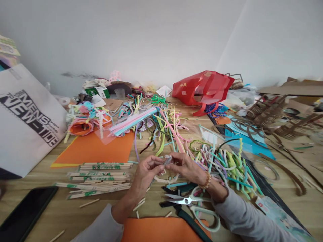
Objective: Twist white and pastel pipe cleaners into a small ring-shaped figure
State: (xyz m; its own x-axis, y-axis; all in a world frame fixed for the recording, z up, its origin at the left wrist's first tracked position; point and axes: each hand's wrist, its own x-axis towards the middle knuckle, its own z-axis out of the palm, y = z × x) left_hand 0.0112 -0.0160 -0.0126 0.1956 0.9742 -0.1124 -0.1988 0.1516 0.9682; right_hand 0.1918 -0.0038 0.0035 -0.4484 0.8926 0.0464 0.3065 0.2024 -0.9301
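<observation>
1. A small grey fuzzy piece (167, 160) was held just below the centre of the frame, above the table (60, 215).
2. It was pinched between the fingertips of the left hand (148, 170) on its left side and of the right hand (186, 166) on its right side; both grips were closed on it.
3. White-handled scissors (186, 201) were seen at lower centre-right, laid across a dark-handled tool (193, 224).
4. An orange sheet (146, 231) was partly covered by the tool at the bottom edge.
5. Wrapped chopsticks (101, 175) were stacked left of the left hand; a black phone (27, 210) was placed at lower left.
6. Coloured fuzzy stems (233, 164) were heaped right of centre.
7. A red bag (185, 89) was seen at upper right of centre.
</observation>
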